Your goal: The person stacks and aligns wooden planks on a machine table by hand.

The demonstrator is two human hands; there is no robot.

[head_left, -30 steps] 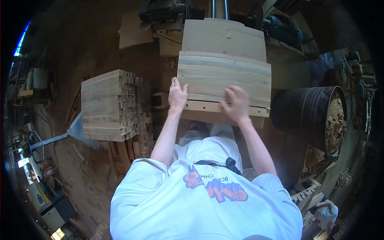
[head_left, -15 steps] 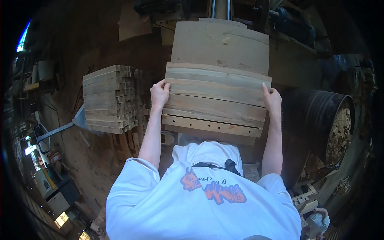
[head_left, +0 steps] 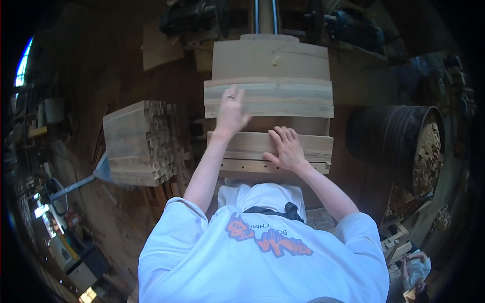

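Wooden slats (head_left: 293,98): stiff, rough, likely light; best gripped at end edges. Left hand (head_left: 231,113) and right hand (head_left: 286,149) lie flat, fingers spread, gripping nothing.

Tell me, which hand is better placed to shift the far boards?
Left, probably. The left hand is spread on the far boards, arm stretched out; the right hand rests on the near board, across a gap.
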